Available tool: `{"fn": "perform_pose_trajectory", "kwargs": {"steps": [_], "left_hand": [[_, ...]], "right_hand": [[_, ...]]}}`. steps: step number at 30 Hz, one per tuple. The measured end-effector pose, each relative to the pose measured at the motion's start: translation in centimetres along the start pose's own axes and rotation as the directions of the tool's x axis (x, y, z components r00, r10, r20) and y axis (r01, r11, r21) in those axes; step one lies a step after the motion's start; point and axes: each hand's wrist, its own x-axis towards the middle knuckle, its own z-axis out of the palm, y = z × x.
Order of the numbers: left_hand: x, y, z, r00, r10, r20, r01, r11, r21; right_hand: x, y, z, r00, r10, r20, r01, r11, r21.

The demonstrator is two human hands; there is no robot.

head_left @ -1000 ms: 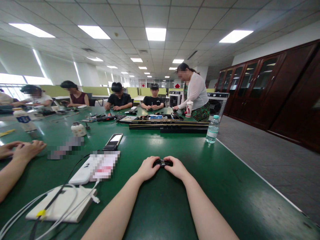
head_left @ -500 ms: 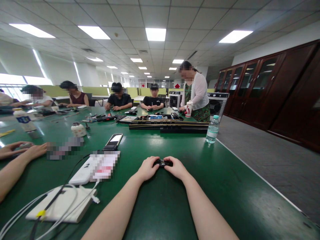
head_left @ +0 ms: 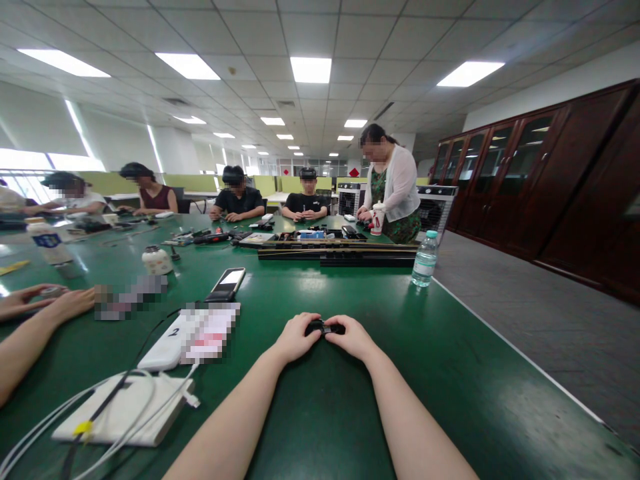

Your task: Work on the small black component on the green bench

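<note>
Left hand and right hand pinch a small black part between fingertips over the green table; uneven pressure could likely flick it away.

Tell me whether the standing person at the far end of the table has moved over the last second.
Yes. The standing person has straightened up and shifted right, judged against the water bottle.

Open office: ceiling panels, cabinets
</note>
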Motion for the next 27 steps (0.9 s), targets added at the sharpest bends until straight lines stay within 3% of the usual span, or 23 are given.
{"fn": "perform_pose_trajectory", "kwargs": {"steps": [27], "left_hand": [[-0.12, -0.03, 0.09, 1.000, 0.015, 0.001, -0.015, 0.999, 0.033]], "right_hand": [[0.09, -0.03, -0.01, 1.000, 0.023, 0.009, -0.023, 0.999, -0.041]]}}
